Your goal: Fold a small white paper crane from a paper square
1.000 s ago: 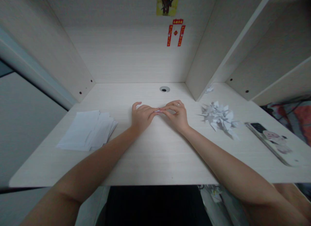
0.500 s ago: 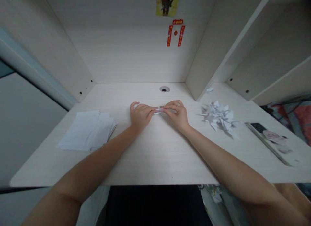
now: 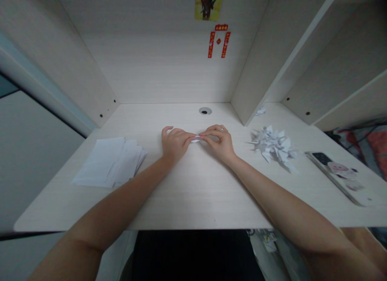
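Observation:
Both hands meet over the middle of the desk around a small folded piece of white paper (image 3: 196, 140). My left hand (image 3: 177, 143) pinches its left end between thumb and index finger, with the little finger raised. From the other side my right hand (image 3: 219, 140), a ring on one finger, pinches the right end. The fingertips nearly touch and cover much of the paper, so its exact shape is hidden. To the left lies a stack of white paper sheets (image 3: 102, 160). A heap of folded white paper pieces (image 3: 273, 143), with pointed ends, is to the right.
A phone (image 3: 338, 176) with a decorated back lies at the right of the desk (image 3: 193, 200). Behind my right hand stands an upright partition (image 3: 254, 71). A round cable hole (image 3: 205, 111) sits near the back wall, which carries red stickers (image 3: 221, 27).
Almost nothing differs. My hands stay in the same place on the paper, with only a slight shift of the fingertips.

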The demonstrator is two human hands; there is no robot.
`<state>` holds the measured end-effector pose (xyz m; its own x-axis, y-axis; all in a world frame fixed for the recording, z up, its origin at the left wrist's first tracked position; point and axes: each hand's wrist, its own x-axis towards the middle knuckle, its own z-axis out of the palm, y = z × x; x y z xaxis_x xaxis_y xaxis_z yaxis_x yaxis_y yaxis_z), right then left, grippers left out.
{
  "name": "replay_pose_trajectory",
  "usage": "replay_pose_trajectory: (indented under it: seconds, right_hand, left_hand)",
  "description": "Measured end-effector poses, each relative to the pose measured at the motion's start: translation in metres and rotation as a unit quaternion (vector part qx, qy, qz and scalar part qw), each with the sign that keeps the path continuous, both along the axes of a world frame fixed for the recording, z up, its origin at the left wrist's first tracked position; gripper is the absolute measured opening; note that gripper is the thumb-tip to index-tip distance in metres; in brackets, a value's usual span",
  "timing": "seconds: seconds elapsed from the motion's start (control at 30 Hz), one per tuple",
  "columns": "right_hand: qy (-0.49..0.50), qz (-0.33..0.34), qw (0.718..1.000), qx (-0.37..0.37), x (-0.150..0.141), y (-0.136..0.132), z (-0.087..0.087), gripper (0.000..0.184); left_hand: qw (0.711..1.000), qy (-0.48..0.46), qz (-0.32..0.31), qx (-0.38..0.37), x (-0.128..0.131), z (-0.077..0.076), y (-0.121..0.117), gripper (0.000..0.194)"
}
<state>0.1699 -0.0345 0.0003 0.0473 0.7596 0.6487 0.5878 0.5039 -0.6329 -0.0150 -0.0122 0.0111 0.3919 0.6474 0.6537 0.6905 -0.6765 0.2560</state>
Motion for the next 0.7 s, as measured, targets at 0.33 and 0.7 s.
replay_pose_trajectory:
  seconds: [0.33,0.7]
  right_hand:
    - [-0.023,-0.008,1.0,-0.001,-0.001,0.0,0.001,0.008]
    - [0.082,0.004,0.996,-0.033,-0.006,-0.001,0.0,0.026]
  left_hand:
    - [1.0,0.018,-0.013,-0.001,0.001,0.002,-0.001,0.019]
    - [0.926,-0.263,-0.098,-0.254,0.007,-0.009,0.009,0.02]
